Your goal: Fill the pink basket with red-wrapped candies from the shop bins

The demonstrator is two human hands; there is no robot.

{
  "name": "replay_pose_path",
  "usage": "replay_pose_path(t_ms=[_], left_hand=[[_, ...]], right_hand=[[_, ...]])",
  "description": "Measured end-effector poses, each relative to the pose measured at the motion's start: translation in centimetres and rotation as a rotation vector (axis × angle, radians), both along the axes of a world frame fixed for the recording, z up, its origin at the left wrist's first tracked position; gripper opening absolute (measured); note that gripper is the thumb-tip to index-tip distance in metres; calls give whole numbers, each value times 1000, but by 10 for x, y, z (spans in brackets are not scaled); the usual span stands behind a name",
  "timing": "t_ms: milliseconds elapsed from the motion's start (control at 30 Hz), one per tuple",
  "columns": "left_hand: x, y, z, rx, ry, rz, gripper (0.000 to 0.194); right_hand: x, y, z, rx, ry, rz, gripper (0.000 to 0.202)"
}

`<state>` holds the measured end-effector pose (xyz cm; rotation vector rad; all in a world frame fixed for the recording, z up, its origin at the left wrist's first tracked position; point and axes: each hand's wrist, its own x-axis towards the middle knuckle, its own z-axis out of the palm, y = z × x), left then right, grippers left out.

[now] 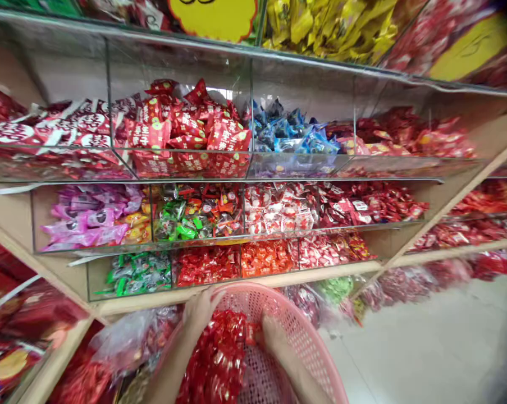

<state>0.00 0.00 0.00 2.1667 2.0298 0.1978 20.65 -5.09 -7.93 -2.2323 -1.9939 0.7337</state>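
A pink perforated basket [307,336] sits low in the middle, below the bottom shelf, with many red wrapped candies [222,342] piled in its left part. My left hand [200,308] is at the basket's back left rim, its fingers closed around something hard to make out at the edge. Inside the basket, my right hand [272,331] touches a small red-orange wrapped candy [251,333] at its fingertips, beside the pile. Both hands are slightly blurred.
Clear-fronted bins [194,163] of wrapped candies rise in tiers ahead. Green candies [139,272], red ones [209,266] and orange ones [269,258] fill the lowest row. Plastic bags [124,336] lie under the shelf, and a pale tiled floor [438,336] shows at right.
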Motion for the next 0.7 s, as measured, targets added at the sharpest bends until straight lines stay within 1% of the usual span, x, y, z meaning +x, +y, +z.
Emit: replay_pose_path(t_ms=[100, 233, 300, 367, 433, 533, 633, 700], left_hand=[[0, -3, 2, 0, 2, 5, 50], [1, -5, 5, -8, 21, 11, 51], [2, -5, 7, -15, 34, 15, 52], [2, -5, 7, -17, 43, 16, 52], [1, -4, 6, -18, 42, 18, 52], [-1, -1, 3, -30, 18, 28, 54], [-3, 1, 0, -37, -19, 33, 56], [-4, 2, -2, -27, -33, 29, 56]], right_hand=[[1, 0, 0, 39, 1, 0, 46], [-2, -1, 0, 64, -32, -7, 44], [-5, -1, 3, 38, -51, -26, 43], [-8, -1, 11, -7, -78, -50, 40], [-6, 1, 26, -33, -98, -47, 34], [5, 12, 61, 48, -76, -11, 25], [24, 37, 96, 190, -21, -3, 25], [38, 60, 111, 282, -41, 34, 24]])
